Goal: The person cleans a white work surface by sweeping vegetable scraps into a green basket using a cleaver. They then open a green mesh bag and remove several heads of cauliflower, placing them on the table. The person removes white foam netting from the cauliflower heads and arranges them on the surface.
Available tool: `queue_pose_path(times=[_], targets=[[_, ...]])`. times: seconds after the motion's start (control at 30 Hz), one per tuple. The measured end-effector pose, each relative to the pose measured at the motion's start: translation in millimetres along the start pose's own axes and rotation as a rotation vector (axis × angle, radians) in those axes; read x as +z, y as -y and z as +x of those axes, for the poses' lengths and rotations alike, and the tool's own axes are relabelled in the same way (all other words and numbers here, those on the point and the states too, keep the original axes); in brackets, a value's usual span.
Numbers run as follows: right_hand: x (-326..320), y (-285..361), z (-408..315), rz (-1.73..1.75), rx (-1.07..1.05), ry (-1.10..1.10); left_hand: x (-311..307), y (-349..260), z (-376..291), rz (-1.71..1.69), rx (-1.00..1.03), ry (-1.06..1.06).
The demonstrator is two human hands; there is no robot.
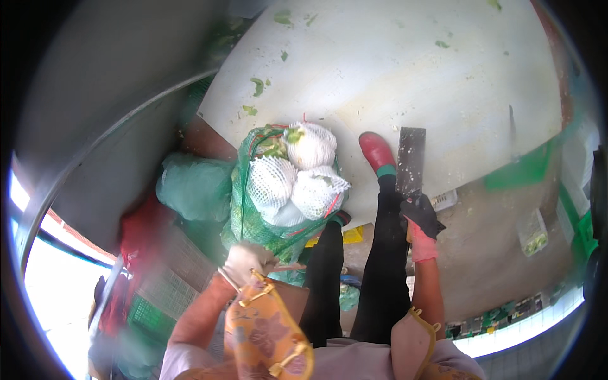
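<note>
A green mesh bag (pixel 259 225) lies in front of me, its top gaping. At its mouth are 3 round vegetable heads (pixel 273 180) in white foam-net sleeves, with bits of green leaf showing. My left hand (pixel 248 262), in a whitish glove, is closed at the bag's near edge and appears to grip the mesh; its fingertips are hidden. My right hand (pixel 422 213) wears a dark glove over a pink one. It grips a broad, dark cleaver (pixel 411 159), whose blade points away from me and is flecked with pale bits.
Leaf scraps (pixel 258 87) lie scattered over a large pale sheet (pixel 380 61). A filled greenish bag (pixel 194 187) sits left of the mesh bag, near a grey panel (pixel 118 175). At right are a small container (pixel 533 235) with green pieces and a green crate (pixel 589 232).
</note>
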State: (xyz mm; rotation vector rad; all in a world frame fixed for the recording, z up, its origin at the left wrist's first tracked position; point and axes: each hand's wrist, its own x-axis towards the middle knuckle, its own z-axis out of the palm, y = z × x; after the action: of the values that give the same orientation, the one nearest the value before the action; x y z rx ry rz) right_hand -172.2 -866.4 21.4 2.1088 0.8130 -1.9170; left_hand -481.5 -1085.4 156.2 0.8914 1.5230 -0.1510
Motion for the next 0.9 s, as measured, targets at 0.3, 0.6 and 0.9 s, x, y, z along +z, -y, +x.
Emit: queue_pose_path(times=[0.3,0.6,0.9], targets=[[2.1,7.8,12.2,-0.063,-0.148,0.002,12.9,-38.4,89.4,0.141,0.08,-0.287],[-82.6,42.4,215.8,-0.621,-0.551,-0.611,174.2,83.5,-10.4,-0.323,-0.581,-0.607],[-188.7,88.6,382.7,-0.738,-0.665,-0.297,374.1,182.5,-95.8,-1.045,-1.565,-0.651]])
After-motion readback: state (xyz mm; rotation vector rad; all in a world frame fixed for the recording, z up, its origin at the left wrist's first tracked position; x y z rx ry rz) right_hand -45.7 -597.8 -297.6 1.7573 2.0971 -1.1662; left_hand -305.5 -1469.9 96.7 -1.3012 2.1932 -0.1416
